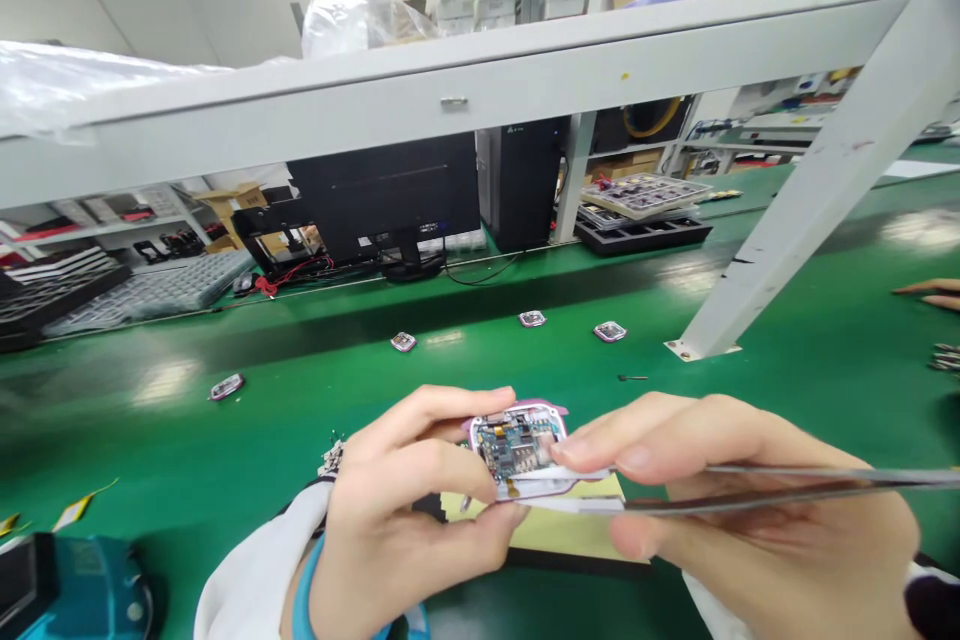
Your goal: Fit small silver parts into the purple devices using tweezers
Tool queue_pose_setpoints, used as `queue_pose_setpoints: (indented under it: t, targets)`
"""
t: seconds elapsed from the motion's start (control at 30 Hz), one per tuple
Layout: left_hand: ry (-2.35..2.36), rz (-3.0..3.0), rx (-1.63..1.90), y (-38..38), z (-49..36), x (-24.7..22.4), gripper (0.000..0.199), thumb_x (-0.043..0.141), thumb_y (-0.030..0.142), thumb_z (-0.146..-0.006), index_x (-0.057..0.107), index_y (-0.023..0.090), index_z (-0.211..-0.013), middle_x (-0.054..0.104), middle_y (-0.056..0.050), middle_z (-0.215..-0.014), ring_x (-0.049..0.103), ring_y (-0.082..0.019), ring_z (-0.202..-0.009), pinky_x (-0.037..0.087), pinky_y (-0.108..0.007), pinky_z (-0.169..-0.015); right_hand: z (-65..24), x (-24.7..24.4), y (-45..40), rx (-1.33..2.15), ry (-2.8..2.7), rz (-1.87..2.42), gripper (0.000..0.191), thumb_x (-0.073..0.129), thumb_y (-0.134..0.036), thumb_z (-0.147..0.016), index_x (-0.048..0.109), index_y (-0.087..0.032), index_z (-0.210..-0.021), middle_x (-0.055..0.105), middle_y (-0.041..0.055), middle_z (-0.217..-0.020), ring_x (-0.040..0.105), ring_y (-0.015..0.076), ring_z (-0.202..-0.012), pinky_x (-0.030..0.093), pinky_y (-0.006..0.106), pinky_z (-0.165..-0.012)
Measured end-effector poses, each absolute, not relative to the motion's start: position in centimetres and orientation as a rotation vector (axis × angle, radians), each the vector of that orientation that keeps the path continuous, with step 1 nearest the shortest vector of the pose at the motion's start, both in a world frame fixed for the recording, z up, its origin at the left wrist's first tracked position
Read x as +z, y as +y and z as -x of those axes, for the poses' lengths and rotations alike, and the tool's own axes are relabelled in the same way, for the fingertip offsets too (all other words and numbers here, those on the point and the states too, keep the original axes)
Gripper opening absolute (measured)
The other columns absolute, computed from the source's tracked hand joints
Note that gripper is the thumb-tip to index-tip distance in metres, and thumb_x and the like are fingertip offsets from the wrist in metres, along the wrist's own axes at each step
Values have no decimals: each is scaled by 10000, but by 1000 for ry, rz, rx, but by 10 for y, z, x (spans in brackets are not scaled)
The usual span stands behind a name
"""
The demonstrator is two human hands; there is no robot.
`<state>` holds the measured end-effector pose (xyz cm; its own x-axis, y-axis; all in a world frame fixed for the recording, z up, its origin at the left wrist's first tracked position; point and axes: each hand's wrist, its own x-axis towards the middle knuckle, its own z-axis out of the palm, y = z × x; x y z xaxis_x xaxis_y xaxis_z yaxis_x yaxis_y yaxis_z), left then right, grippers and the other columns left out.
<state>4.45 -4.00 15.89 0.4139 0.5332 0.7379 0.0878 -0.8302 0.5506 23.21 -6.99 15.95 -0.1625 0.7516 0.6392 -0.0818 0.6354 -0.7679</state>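
Observation:
My left hand [405,490] pinches a small electronic module [517,445] by its edges, with a blue circuit board showing inside a pale rounded frame. My right hand [727,490] is shut on long metal tweezers [780,492], whose tips reach the module's lower edge. A white film strip [559,503] lies along that edge, partly covered by my right fingers. Under the hands is a yellow pad [570,532] on the green bench top [315,400]. Several similar small modules [532,318] lie farther out on the bench.
A white metal shelf frame [450,100] with a slanted leg [817,180] crosses the bench. Beyond stand a black monitor [382,200] and parts trays [645,195]. A blue-green device [75,585] sits at lower left. A co-worker's fingers [926,292] enter at right.

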Motion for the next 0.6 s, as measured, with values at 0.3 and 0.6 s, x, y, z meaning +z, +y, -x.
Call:
queue_pose_setpoints:
  t: [0.3, 0.6]
  targets:
    - [540, -2292, 1363, -40, -43, 159, 187, 643, 28, -617, 579, 165, -728, 535, -68, -1024, 584, -192, -885, 541, -254, -695, -225, 155, -72, 794, -1539, 565, 354, 641, -56, -665, 586, -319, -894, 659, -39, -856, 628, 155, -796, 567, 271, -685]
    - [600, -2319, 1430, -39, -43, 160, 203, 683, 128, -571, 575, 173, -736, 591, -65, -930, 606, -147, -701, 515, -205, -570, -228, 162, -75, 906, -1522, 506, 198, 585, -196, -744, 606, -321, -896, 647, 10, -854, 629, 208, -789, 566, 317, -649]
